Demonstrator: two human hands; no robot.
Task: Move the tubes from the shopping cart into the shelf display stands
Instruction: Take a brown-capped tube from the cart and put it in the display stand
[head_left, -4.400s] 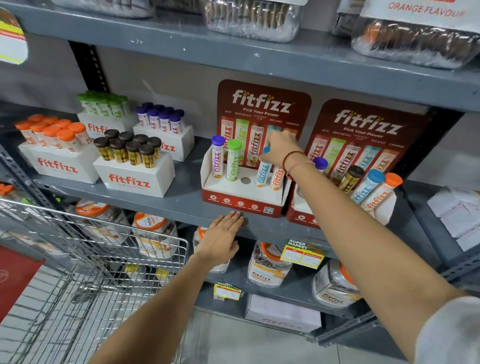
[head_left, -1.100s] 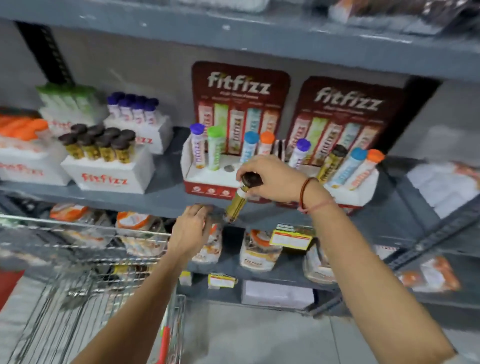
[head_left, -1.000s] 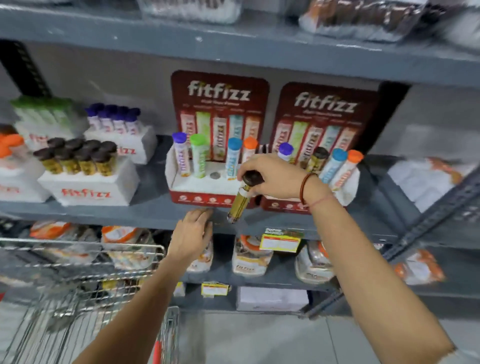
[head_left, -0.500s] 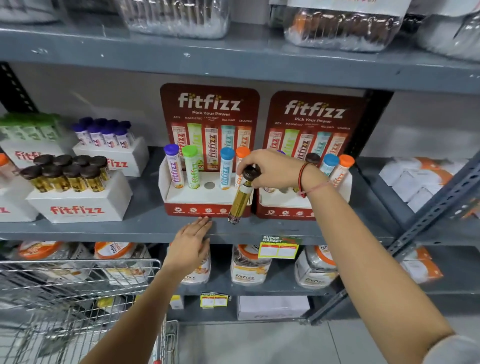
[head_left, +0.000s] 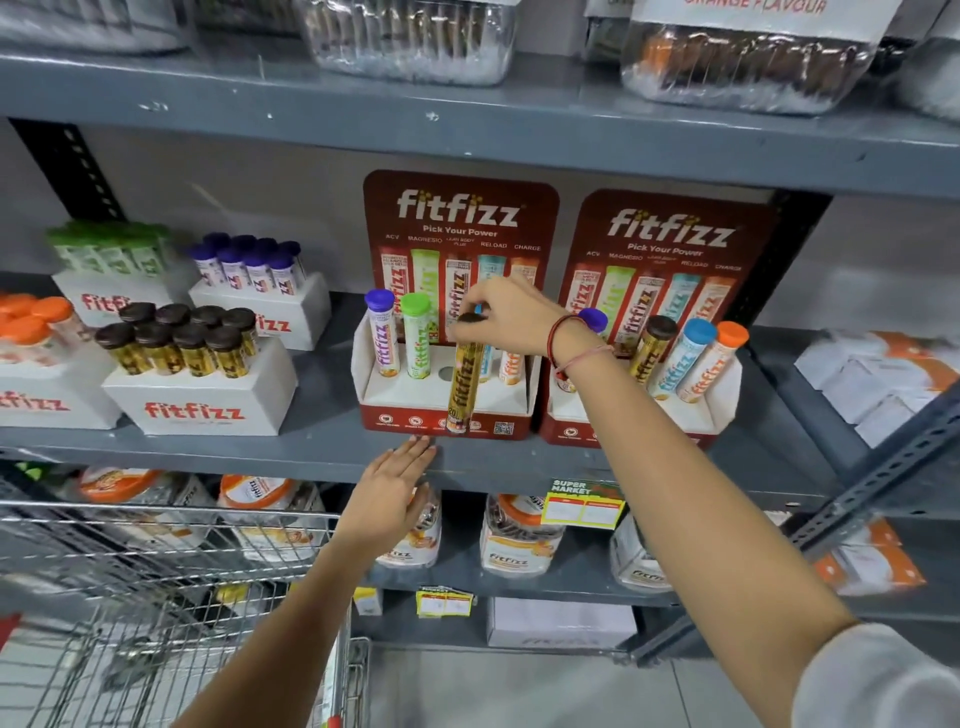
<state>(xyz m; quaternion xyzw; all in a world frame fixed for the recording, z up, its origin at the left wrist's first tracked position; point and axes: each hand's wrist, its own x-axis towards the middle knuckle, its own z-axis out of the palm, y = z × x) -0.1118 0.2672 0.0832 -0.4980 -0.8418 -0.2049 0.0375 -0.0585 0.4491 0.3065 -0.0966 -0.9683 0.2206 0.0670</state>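
The gold tube (head_left: 464, 387) — light, rigid, slick — is pinched at its cap by the right hand (head_left: 511, 317); the left hand (head_left: 390, 496) is spread flat, empty.

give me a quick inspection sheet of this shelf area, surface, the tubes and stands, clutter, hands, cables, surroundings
Surface: grey metal shelf, holding stands and boxes.
Job's things: gold tube hangs upright in front of the left display stand; its empty hole is open. Right display stand holds several tubes.
Clutter: white boxes of tubes at left; price tag on the shelf edge.
Grippers: right hand pinches the gold tube's dark cap; left hand open, fingertips at the shelf edge.
Cables: nothing seen.
Surroundings: shopping cart lower left; jars below.
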